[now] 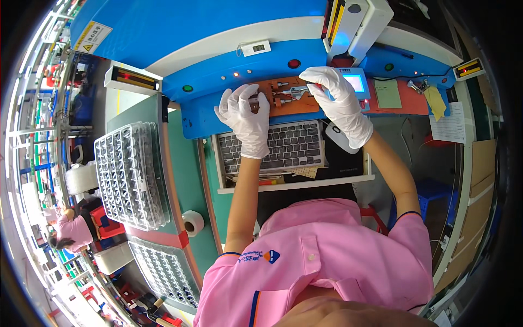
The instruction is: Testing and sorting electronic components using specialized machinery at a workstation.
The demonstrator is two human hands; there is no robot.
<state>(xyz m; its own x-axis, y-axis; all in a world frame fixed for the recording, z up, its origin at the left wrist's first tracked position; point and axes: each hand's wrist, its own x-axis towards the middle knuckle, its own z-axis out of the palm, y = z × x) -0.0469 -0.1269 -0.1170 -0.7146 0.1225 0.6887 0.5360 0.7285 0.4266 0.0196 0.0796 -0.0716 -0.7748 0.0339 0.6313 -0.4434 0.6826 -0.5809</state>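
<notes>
Both my hands wear white gloves and reach over an orange fixture plate (297, 108) on the blue machine. My left hand (245, 114) curls over the plate's left end, thumb and fingers bent around a small dark part (254, 103) that is mostly hidden. At the plate's right end, my right hand (339, 98) is closed around the handle of a metal toggle clamp (298, 92). A bit of red shows between its thumb and fingers. Metal pins and fittings (279, 101) stand on the plate between the hands.
Below the plate, a drawer (305, 185) holds a keyboard (294, 143) and a white mouse (342, 138). A small lit screen (355, 83) is behind my right hand. Stacked clear trays (131, 174) sit at left, near a tape roll (192, 223). Light-curtain bars (131, 79) flank the machine.
</notes>
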